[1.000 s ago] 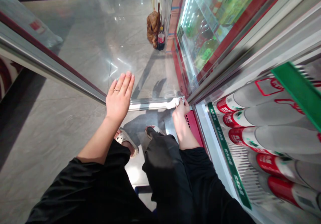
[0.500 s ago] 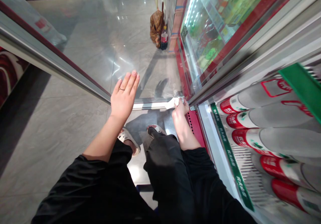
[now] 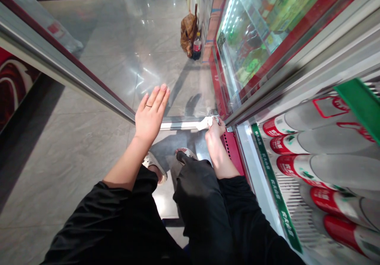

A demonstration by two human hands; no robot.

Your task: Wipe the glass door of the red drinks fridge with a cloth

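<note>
A glass door (image 3: 115, 55) with a grey metal frame stands open in front of me. My left hand (image 3: 151, 112), wearing a ring, lies flat against the glass near its lower part, fingers stretched out. Down at the right end of the door's white bottom frame (image 3: 178, 125), my right hand (image 3: 216, 129) is closed on a white wipe (image 3: 207, 122). The wipe touches the frame beside the hinge corner. The right fingertips are partly hidden by the hand and the wipe.
On the right, a fridge shelf holds several large bottles with red and white labels (image 3: 292, 166) behind a green strip (image 3: 274, 186). Beyond the glass are a brown bag (image 3: 187, 33), a cola bottle (image 3: 197, 47), stacked boxes (image 3: 210, 27) and another lit fridge (image 3: 249, 39).
The view has shifted slightly, so everything sits a little further right. Both hands keep nearly the same places on the door, the right one still holding the wipe.
</note>
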